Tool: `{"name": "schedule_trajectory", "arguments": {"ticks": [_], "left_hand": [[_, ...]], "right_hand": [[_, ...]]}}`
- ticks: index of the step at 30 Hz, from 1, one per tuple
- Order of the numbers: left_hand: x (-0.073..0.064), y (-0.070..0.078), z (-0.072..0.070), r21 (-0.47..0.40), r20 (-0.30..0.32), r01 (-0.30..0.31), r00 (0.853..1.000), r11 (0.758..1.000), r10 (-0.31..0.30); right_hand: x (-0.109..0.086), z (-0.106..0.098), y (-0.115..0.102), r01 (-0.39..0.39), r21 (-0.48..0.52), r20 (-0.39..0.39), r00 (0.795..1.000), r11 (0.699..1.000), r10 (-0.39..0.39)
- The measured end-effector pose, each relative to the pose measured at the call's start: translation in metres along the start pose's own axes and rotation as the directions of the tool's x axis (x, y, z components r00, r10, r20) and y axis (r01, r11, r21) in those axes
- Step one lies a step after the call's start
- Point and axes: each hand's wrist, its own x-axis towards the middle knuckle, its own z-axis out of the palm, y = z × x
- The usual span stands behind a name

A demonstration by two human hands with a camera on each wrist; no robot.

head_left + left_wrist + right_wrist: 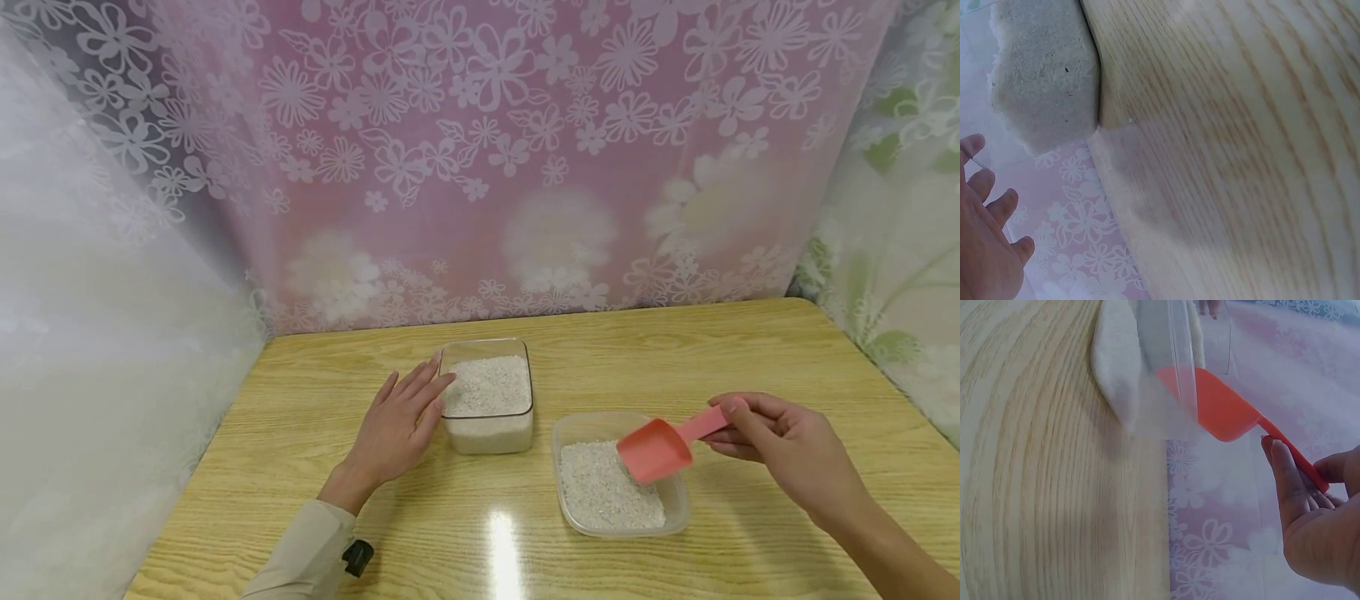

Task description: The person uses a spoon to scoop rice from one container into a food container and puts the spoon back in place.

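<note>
My right hand [795,450] pinches the handle of a coral-red scoop [656,452] between thumb and fingers. The scoop's bowl is tilted over a low translucent plastic tub [567,518] of pale, rice-like grains [607,487]; no grains show in the bowl. In the right wrist view the scoop [1225,409] overlaps the tub's rim. To the left stands a taller clear square container [491,450], also filled with pale grains [491,385]. Against its left rim rest the fingertips of my left hand [397,425], fingers extended. The left wrist view shows the grains [1047,75] through the container's wall.
Both containers stand on a wood-grain table [315,392]. Behind the table's far edge hangs a pink curtain [465,158] with white flowers. Pale sheets hang at the left and right sides. A dark band [357,557] is at my left wrist.
</note>
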Motion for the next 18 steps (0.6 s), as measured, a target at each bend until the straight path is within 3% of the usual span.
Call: {"name": "schedule_trajectory", "arguments": {"ticks": [5,9,13,18], "left_hand": [[-0.0005,-0.0006,-0.0001,0.007,0.005,0.005,1.000,1.000,-0.005],[-0.0010,-0.0012,-0.0003,0.007,0.006,0.007,1.000,1.000,-0.007],[-0.0010,-0.0014,-0.0001,0.005,0.009,0.009,1.000,1.000,-0.009],[-0.0005,-0.0004,-0.0003,-0.001,0.012,0.010,1.000,1.000,-0.010]], "right_hand": [[-0.0033,0.0050,-0.0053,0.026,-0.193,-0.008,1.000,0.981,-0.028],[-0.0042,0.0074,-0.0082,0.048,-0.224,-0.008,0.999,0.973,-0.051],[-0.0027,0.0056,-0.0078,0.063,-0.134,-0.011,0.998,0.989,-0.065],[0.0027,0.0008,-0.0077,0.085,0.069,-0.018,0.996,0.994,-0.084]]}}
